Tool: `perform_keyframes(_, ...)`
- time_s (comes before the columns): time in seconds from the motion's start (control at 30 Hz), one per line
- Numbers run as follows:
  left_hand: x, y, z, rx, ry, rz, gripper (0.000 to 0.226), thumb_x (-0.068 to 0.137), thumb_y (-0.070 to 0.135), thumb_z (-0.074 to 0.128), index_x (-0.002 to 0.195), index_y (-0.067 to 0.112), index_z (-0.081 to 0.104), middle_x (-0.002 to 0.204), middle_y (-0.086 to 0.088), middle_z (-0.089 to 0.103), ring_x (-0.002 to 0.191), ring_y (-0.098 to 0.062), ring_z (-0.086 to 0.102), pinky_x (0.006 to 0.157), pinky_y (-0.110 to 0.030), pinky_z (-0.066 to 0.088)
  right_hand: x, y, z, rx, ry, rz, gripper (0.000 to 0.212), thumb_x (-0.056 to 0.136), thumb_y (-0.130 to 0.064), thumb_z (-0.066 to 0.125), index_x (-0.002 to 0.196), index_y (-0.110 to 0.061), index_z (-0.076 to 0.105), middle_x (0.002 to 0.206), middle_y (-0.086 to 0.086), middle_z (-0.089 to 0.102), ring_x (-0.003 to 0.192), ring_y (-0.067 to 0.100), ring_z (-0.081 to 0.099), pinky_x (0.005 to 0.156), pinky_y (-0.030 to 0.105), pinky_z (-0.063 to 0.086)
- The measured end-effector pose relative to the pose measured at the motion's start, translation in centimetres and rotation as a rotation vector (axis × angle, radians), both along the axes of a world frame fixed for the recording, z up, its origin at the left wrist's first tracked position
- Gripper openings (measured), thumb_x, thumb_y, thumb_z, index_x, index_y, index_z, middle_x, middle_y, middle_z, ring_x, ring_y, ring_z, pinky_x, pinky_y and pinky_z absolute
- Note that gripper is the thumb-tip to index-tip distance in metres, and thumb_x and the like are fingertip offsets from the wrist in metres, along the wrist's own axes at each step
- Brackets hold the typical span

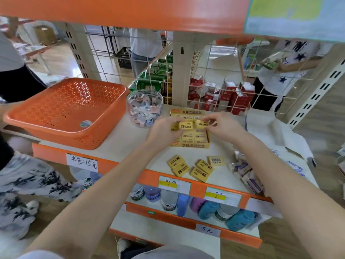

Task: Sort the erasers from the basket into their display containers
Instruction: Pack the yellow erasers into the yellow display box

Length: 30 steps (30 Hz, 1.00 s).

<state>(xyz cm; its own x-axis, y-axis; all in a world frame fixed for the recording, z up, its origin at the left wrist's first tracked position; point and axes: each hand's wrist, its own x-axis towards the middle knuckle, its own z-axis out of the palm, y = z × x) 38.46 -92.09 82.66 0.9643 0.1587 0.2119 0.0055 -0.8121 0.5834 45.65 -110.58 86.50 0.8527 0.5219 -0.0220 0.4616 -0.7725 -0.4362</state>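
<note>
White shelf board (121,141) fills the head view in front of you, edged by an orange lip on your side and closed at the back by a wire grid (233,71). Bare board lies open between the orange basket (65,113) at far left and the yellow display box (188,145) in the middle; a clear jar (144,109) of small pastel erasers stands just behind that gap. Your left hand (164,129) pinches a yellow eraser (185,125) over the box, and your right hand (224,128) pinches a second eraser (201,124) beside it. Both are small blocks printed "2B". Five loose erasers (192,167) of the same kind lie near the lip, with crumpled packets (246,174) to their right.
</note>
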Motion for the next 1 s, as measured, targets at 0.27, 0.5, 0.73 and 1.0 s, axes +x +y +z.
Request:
perform_keyframes(0.27,4.1,-0.9,-0.7,0.134,0.129,-0.045,0.037,0.089,0.032,0.061,0.126,0.030,0.058,0.139,0.003,0.049,0.129,-0.021,0.041,0.106,-0.039,0.030,0.9,0.0,-1.2,-0.032,0.013,-0.058,0.033,0.096,-0.019,0.052,0.129,-0.018,0.057,0.129,0.003,0.058,0.111,0.017,0.054,0.085,0.022,0.037)
perform_keyframes(0.5,4.1,0.4,-0.9,0.231,0.105,0.006,0.040,0.090,0.035,0.060,0.129,0.029,0.056,0.141,0.003,0.046,0.126,-0.018,0.042,0.104,-0.038,0.035,1.7,2.2,-0.8,-0.107,-0.013,-0.020,0.036,0.096,-0.013,0.050,0.131,-0.015,0.053,0.133,0.006,0.053,0.115,0.020,0.052,0.093,0.026,0.038)
perform_keyframes(0.73,3.9,0.2,-1.1,0.238,0.033,0.065,0.034,0.090,0.032,0.062,0.124,0.026,0.061,0.136,0.002,0.053,0.126,-0.020,0.043,0.100,-0.038,0.038,2.7,2.6,-1.7,-0.130,-0.087,-0.021,0.029,0.092,-0.015,0.058,0.120,-0.014,0.064,0.130,0.008,0.050,0.116,0.024,0.048,0.097,0.029,0.036)
perform_keyframes(1.0,4.0,0.3,-1.1,0.266,0.043,0.056,0.030,0.091,0.035,0.060,0.119,0.025,0.066,0.130,0.006,0.055,0.122,-0.018,0.042,0.090,-0.037,0.043,3.1,2.5,-2.2,-0.076,-0.104,-0.044,0.027,0.089,-0.017,0.062,0.116,-0.015,0.066,0.129,0.004,0.054,0.117,0.021,0.049,0.098,0.027,0.034)
